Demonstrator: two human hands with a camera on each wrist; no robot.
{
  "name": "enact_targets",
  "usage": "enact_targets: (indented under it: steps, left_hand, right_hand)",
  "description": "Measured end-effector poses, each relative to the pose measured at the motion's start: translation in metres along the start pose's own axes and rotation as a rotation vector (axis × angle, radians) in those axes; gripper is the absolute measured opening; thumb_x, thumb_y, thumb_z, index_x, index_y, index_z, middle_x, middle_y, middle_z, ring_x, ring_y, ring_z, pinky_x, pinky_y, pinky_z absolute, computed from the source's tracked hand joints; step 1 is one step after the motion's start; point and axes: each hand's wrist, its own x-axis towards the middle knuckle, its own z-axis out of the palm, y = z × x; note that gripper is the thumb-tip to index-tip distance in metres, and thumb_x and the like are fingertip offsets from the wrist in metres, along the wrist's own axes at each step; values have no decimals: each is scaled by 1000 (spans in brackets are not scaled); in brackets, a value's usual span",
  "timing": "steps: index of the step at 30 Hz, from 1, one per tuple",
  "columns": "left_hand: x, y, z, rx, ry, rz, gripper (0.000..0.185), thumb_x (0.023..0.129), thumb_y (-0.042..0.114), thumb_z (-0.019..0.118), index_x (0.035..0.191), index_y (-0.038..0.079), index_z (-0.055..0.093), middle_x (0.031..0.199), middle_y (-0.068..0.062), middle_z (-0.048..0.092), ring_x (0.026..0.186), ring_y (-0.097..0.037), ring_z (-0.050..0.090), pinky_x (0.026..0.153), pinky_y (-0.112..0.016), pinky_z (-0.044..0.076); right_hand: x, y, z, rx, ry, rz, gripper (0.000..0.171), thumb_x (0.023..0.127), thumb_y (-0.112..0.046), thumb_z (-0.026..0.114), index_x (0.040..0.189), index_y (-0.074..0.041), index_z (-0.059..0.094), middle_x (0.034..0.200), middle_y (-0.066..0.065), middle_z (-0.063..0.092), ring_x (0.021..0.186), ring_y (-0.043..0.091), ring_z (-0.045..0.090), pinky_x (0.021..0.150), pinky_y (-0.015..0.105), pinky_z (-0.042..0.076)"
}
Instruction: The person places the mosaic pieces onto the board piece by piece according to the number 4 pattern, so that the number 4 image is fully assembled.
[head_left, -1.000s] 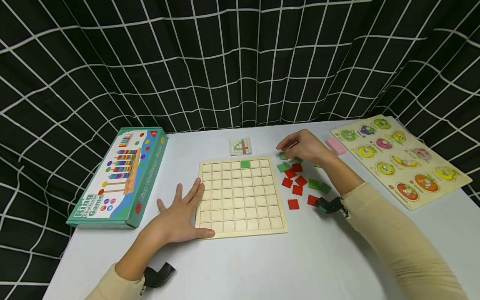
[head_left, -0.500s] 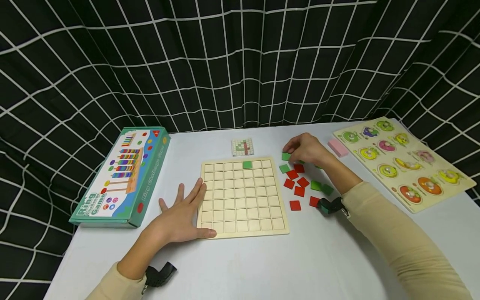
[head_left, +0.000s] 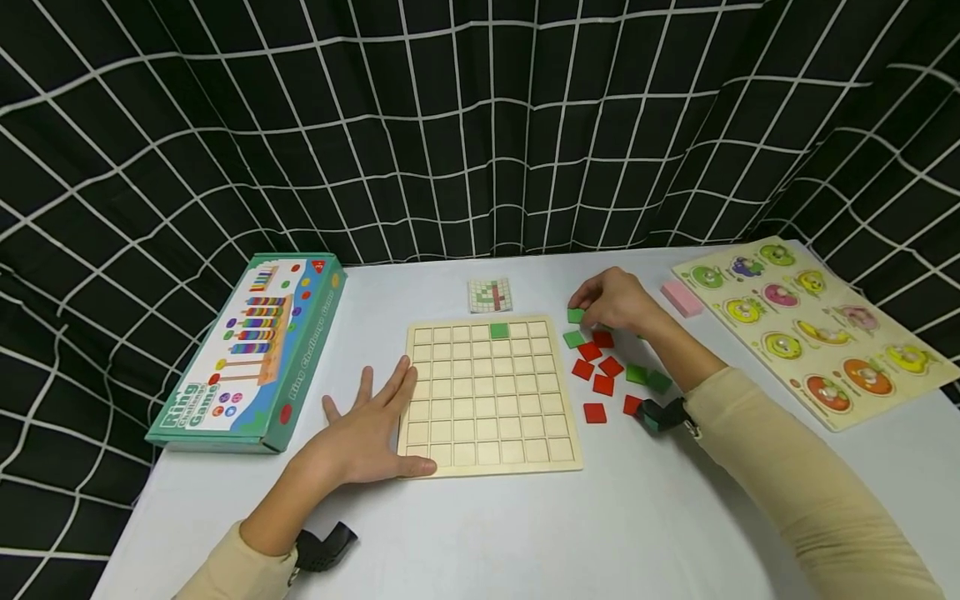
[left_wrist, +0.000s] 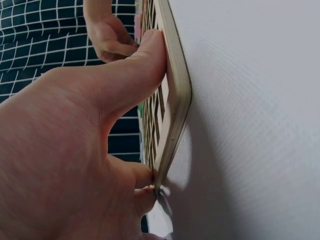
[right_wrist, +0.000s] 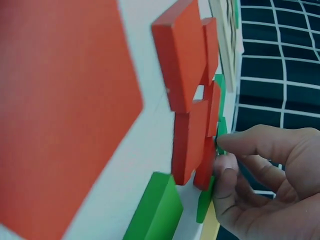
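A pale wooden grid board (head_left: 487,407) lies flat, with one green square tile (head_left: 498,332) in its top row. My left hand (head_left: 363,437) rests spread at the board's left side, thumb on the front rim (left_wrist: 175,92) and fingertips along the left edge. Beyond the board's top right corner, my right hand (head_left: 613,300) pinches at a green tile (head_left: 575,316) with thumb and fingertips. Close by in the right wrist view, those fingertips (right_wrist: 227,142) partly hide the green tile. Several red tiles (head_left: 603,384) and green tiles (head_left: 658,382) lie scattered under and below this hand.
A small pattern card (head_left: 490,296) lies behind the board. At left is a Ring Challenge Game box (head_left: 247,354). A pink block (head_left: 682,297) and a fruit peg puzzle (head_left: 817,325) are at right. A black gridded curtain (head_left: 480,125) hangs behind the table.
My right hand has lowered slightly toward me, its fingertips closing in on the green tile. The left hand stays on the board. The whole head view has shifted a little.
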Motion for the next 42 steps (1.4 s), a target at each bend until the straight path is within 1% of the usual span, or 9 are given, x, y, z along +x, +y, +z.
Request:
enact_targets:
  steps: [7,12,20,28,35,39,42]
  left_hand:
    - [0,1,-2,0,-4,3,130,78,76,75,169,15,5,177,1,-5,157,-55,-3,95,-97,1]
    - [0,3,-2,8,-8,7,130,78,76,75,169,14,5,177,1,-5,157,-55,-2,95,-97,2]
    - [0,3,-1,7,-10,5,130,78,75,76,169,13,6,177,1,-5,157,-55,-3,95,-97,1]
    - [0,3,-2,3,-7,-3,130,78,74,77,169,13,7,177,0,-4,157,-54,-3,95,-97,0]
    - [-1,3,-2,4,-6,-3,130,78,74,76,169,13,7,177,0,-4,157,-54,-3,95,-97,1]
    - [-1,3,-2,8,-5,0,130,78,74,76,169,13,7,177,0,-5,157,-54,-3,95,-97,1]
    - [-1,3,-2,7,-7,0,130,78,75,75,169,13,6,177,0,-5,157,-54,-4,95,-97,1]
  right_hand:
    - [-2,-4,0,21,3,7,29,82,-1,79,111,-1,78,101,15,68,90,28,57,67,28,53]
    - [-5,-6,0,38,5,20,29,82,0,76,111,-2,78,101,14,67,89,27,57,66,28,52]
    - [-10,-10,1,73,4,-11,31,80,1,73,110,-1,79,101,13,67,88,26,56,64,28,50]
    - [-14,-21,2,108,-6,-7,30,81,0,76,111,-3,79,109,16,68,96,28,56,73,35,55]
    - [-16,-31,9,153,-23,-39,30,79,2,78,108,-2,80,110,17,68,98,29,56,73,35,55]
    - [-17,-36,14,161,-27,-34,30,78,3,77,107,-4,81,112,17,68,101,29,55,74,35,55]
    - [-18,-41,17,157,-34,-32,30,78,2,76,107,-5,81,113,16,69,103,29,55,76,37,55]
